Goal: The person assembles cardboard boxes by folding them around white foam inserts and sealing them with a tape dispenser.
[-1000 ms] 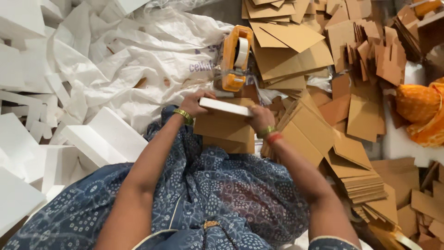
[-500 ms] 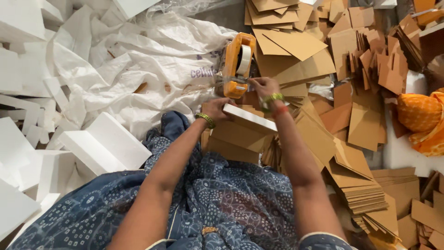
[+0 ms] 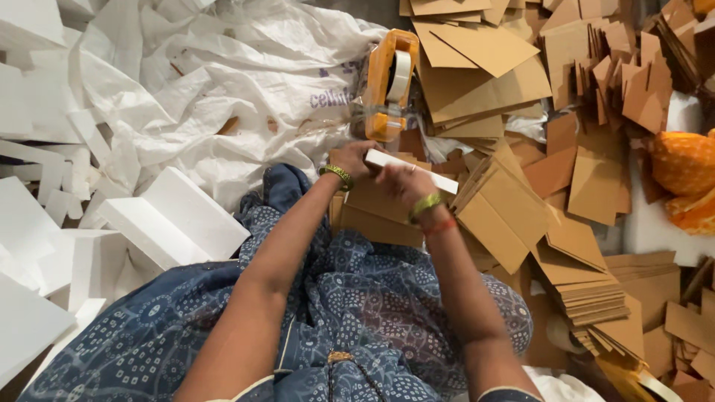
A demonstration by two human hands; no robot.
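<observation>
Two hands: both grip one white foam strip [image 3: 411, 170] above the lap.
Left hand [image 3: 356, 158]: clamped on the strip's near end.
Right hand [image 3: 406, 184]: closed over its middle.
Tape dispenser [image 3: 388, 83]: just beyond, on cardboard sheets [image 3: 477, 67].

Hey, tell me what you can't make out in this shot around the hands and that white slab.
- Head view: the white slab's middle is covered by the right hand, which is motion-blurred, so its grip is unclear.
- The left hand's fingertips hide behind the slab's end.
- The cardboard box under the slab is partly hidden by both forearms.
- The tape dispenser's blade is too small to see.
</observation>
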